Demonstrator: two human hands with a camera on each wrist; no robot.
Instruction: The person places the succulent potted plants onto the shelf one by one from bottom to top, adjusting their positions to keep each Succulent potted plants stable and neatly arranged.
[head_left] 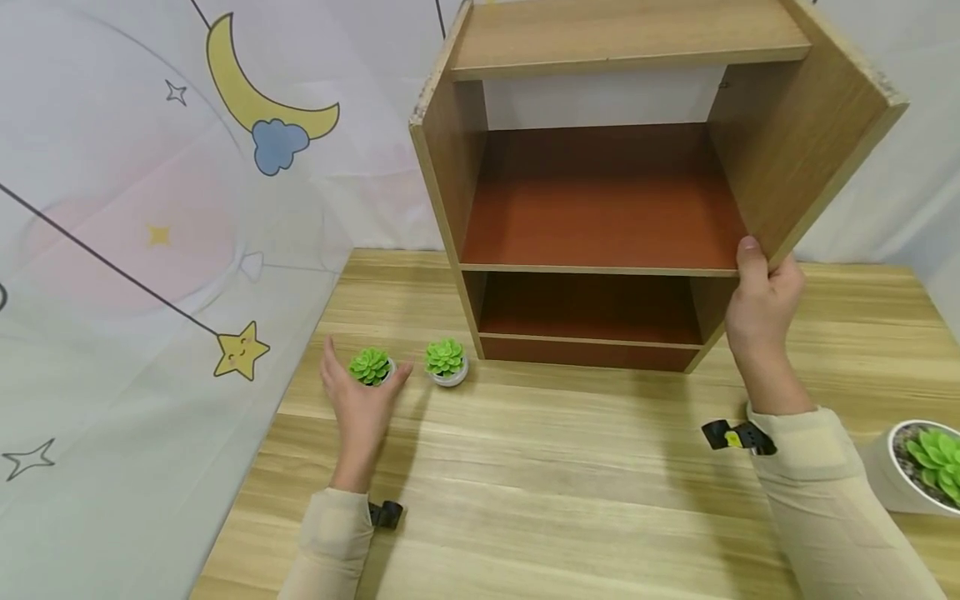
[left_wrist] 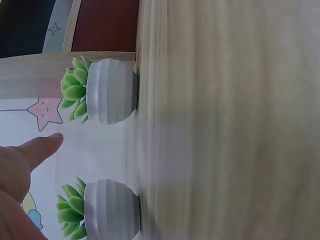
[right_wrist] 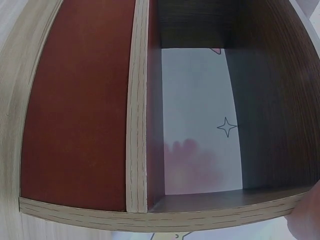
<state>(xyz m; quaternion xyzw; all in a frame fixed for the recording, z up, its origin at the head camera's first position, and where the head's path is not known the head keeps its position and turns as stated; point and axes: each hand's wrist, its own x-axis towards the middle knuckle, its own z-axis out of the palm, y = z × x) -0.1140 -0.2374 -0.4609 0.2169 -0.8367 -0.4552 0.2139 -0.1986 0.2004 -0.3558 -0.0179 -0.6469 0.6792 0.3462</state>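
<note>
A wooden shelf unit [head_left: 607,200] with red-brown boards stands at the back of the table. My right hand [head_left: 763,307] grips its right side panel, thumb on the inner face and fingers around the outside. On the left, my left hand [head_left: 360,412] is spread, thumb and fingers apart, about a small potted succulent [head_left: 370,367]. The left wrist view shows the thumb [left_wrist: 42,150] clear of both white pots. A second small potted succulent [head_left: 446,360] sits between that hand and the shelf unit's lower left corner.
A larger potted succulent [head_left: 911,479] in a white pot stands at the right edge of the head view. The wood-grain table [head_left: 555,467] lies in front, and a printed cloth [head_left: 150,275] with moon and stars hangs at the left and back.
</note>
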